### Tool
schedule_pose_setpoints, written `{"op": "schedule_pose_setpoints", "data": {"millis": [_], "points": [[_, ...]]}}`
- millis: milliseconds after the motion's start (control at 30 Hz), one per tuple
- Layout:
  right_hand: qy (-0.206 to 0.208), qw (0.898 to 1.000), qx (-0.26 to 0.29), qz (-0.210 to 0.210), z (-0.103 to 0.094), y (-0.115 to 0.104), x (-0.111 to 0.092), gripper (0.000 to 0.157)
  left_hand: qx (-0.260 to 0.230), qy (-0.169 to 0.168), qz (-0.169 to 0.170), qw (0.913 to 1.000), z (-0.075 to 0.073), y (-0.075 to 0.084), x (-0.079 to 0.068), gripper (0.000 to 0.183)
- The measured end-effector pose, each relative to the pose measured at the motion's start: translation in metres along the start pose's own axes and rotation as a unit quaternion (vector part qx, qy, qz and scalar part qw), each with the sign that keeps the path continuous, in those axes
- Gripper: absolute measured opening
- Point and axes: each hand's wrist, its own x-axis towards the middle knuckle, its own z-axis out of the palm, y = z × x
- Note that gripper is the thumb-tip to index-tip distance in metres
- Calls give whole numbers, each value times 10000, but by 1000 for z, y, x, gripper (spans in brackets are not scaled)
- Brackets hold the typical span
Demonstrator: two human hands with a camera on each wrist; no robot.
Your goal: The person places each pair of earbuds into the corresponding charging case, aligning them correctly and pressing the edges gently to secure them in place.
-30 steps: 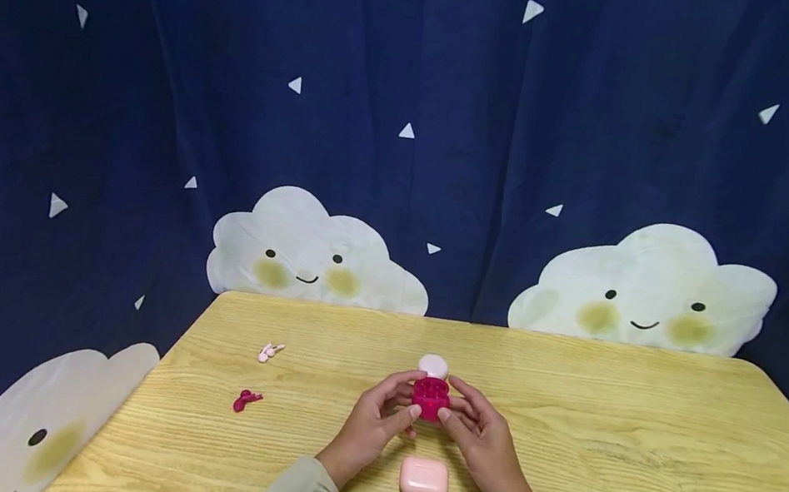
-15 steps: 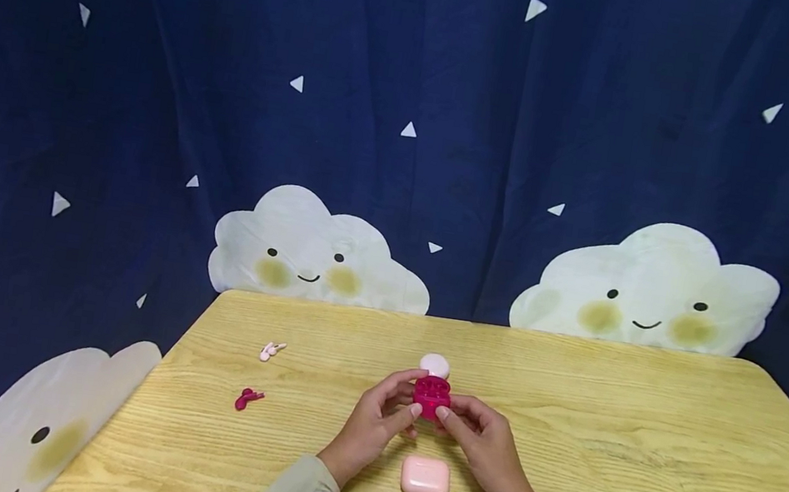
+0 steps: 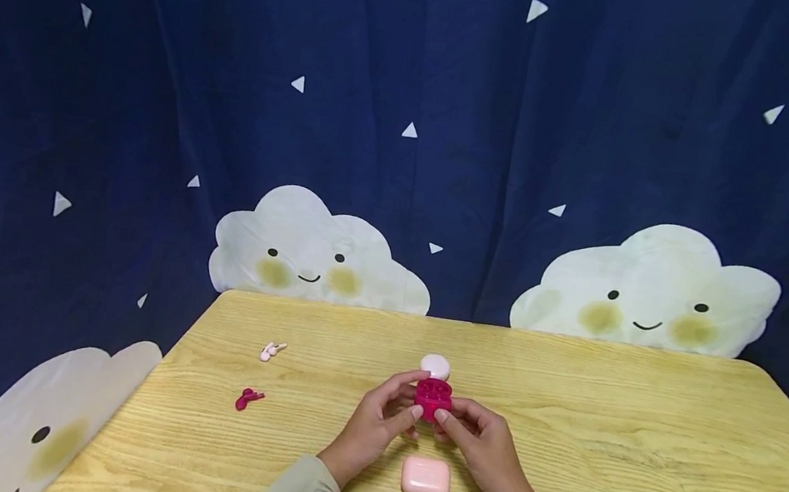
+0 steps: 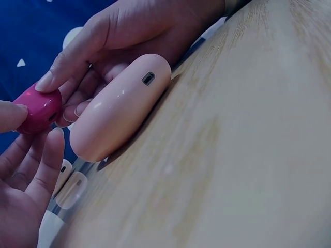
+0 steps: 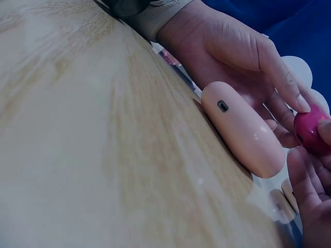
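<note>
The magenta case [image 3: 431, 412] matches the magenta earbuds [image 3: 246, 401]; the front case [image 3: 426, 479] is soft pink. The round case [image 3: 435, 364] and paler earbuds [image 3: 266, 353] look pinkish white, though too small to be sure. Yellow-brown grain streaks the table [image 3: 638, 448]; white triangles [image 3: 410, 130] and yellow-cheeked white clouds [image 3: 650, 282] pattern the navy curtain [image 3: 422, 48].

Head view evenly bright, white glare low on the worktop [image 3: 637, 457], wrist views dimmer and bluish, soft glints on magenta case [image 4: 42, 109], shadow beneath pink case [image 4: 119, 111].
</note>
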Motion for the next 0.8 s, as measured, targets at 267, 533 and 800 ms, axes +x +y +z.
{"op": "schedule_pose_setpoints", "data": {"millis": [267,533,800], "points": [[31,10000,3,-86,0,3,1,29,-64,-68,-180,9998,-1,2,0,46],[91,9999,53,-97,0,2,1,27,-202,-204,-706,9971,-9,29,0,57],[15,9999,133,-101,0,1,0,29,1008,-173,-782,9917,-39,44,5,61]]}}
